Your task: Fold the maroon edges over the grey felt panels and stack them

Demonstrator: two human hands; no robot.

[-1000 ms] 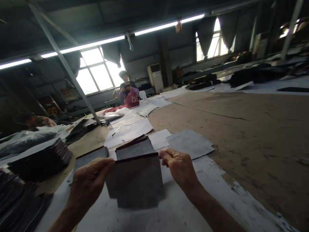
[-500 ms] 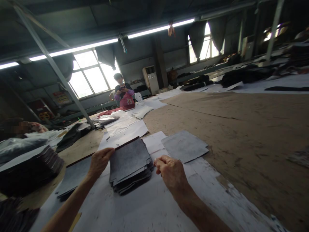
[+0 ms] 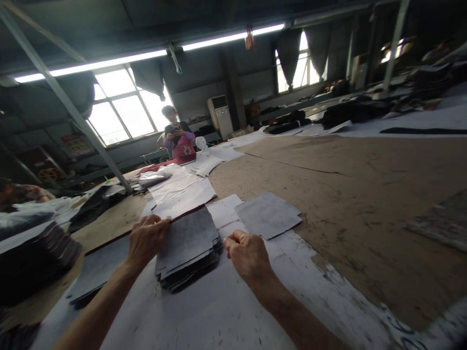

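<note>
Nearest to us, a white sheet (image 3: 219,316) covers part of the brown tabletop (image 3: 346,180), and 3 sets of grey pieces lie across it. Our left forearm passes in front of the left stack (image 3: 104,267), which has a dark strip along its far edge. Beside it sits the middle stack (image 3: 189,238), its layers uneven at the near side and its far edge dark too. Our left hand (image 3: 148,238) is at that stack's far left corner, fingertips on the dark edge; we cannot tell whether the fingers pinch it or only rest there. Our right hand (image 3: 250,255) is just beside the stack's right edge, fingers curled in with the thumb pressed against them. Just past this hand, to the right, lies a flat grey piece (image 3: 270,214). At our left stands a tall dark pile (image 3: 36,260) with a pale top. Farther off, 1 person in a pink apron (image 3: 184,148) holds something dark in front of the chest, and behind, 2 windows glow in the wall
</note>
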